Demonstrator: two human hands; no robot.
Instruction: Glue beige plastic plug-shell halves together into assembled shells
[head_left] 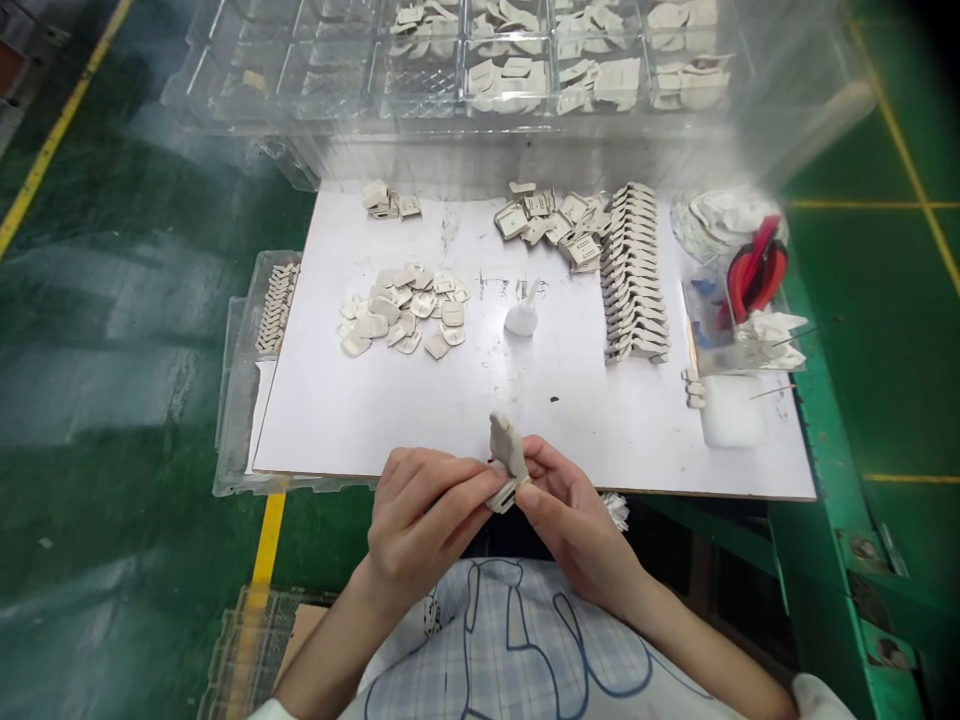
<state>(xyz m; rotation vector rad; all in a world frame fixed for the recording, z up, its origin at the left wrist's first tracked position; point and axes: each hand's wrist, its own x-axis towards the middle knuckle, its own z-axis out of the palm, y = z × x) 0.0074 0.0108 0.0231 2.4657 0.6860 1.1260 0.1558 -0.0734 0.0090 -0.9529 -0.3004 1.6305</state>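
Between my two hands, over the front edge of the white board, is a beige plastic clip-like part (508, 448), tilted upward, with a dark slot near its lower end. My left hand (431, 510) pinches it from the left with thumb and fingers. From the right, my right hand (566, 505) grips the same part, thumb at its lower side. Ahead on the board lie a loose pile of small rounded beige pieces (405, 308) and a pile of squarish slotted pieces (555, 222). A neat row of joined beige parts (636, 275) runs along the right.
A small white dropper bottle (521, 318) stands mid-board (337, 420). Red-handled pliers (756, 268) rest in a clear box at right, near a white block (733, 412). A clear compartment tray (420, 118) of beige parts spans the back. Another clear tray (259, 300) sits at left.
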